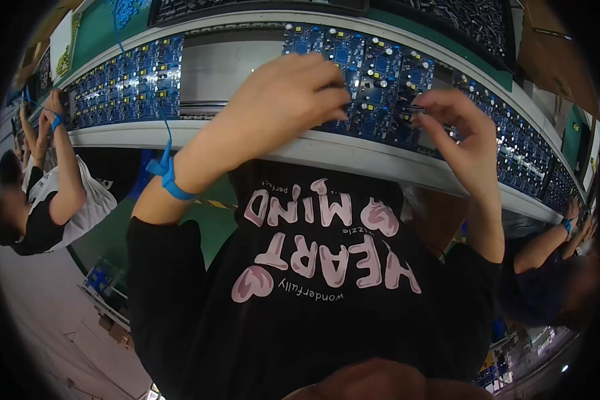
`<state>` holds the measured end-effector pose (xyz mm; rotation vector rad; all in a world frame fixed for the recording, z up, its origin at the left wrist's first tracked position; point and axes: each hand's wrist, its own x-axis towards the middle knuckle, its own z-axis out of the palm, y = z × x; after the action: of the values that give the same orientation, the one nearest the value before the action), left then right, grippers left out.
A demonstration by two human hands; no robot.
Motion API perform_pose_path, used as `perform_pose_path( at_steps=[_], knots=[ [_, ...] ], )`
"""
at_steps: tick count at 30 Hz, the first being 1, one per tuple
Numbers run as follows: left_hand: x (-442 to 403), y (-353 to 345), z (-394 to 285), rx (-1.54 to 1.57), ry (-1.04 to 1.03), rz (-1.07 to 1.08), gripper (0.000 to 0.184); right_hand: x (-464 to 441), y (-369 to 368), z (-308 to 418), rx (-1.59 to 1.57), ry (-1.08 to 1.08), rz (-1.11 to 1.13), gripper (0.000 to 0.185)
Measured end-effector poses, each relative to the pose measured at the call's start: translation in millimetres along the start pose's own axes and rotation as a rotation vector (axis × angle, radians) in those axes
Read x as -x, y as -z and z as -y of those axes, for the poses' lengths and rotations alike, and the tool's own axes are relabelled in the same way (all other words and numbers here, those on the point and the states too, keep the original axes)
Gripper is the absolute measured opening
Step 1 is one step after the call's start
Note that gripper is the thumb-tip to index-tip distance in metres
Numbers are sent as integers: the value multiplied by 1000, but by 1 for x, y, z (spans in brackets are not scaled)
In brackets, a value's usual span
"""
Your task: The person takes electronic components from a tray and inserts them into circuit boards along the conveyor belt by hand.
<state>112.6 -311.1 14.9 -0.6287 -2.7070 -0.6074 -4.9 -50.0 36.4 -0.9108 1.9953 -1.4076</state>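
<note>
My left hand [290, 100], with a blue wrist strap [170, 177] and cord, reaches over the near-left part of a blue circuit board panel [373, 87]. Its fingers are curled, and whatever they may hold is hidden. At the panel's right side, the thumb and forefinger of my right hand [463, 127] pinch what looks like a small dark electronic component [416, 109]. It is just above the boards; I cannot tell whether it touches them. White round parts and yellow parts stand on the panel.
Another panel of blue boards [127, 80] lies left on the conveyor rail [260, 143], and more boards [513, 133] lie right. Black bins [467, 27] of small dark parts stand behind. Co-workers sit at both sides, one with hands [52, 110] by the left panel.
</note>
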Motion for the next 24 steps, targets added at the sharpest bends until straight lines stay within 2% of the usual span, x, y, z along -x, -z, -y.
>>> perform_pose_path(
  at_steps=[3,4,10,17,24],
  knots=[
    [-21,13,30,-20,42,-179,14,7,-6,2,123,-40,-16,20],
    [-37,24,41,-183,-93,-242,16,9,-10,2,225,0,-51,20],
    [-54,-1,90,-15,9,-253,17,4,-15,1,534,252,-58,19],
    [-42,1,92,210,151,-239,19,-4,-25,-13,708,411,11,18],
    [-7,25,55,429,318,-226,20,-7,-25,-17,665,400,13,19]
  ],
)
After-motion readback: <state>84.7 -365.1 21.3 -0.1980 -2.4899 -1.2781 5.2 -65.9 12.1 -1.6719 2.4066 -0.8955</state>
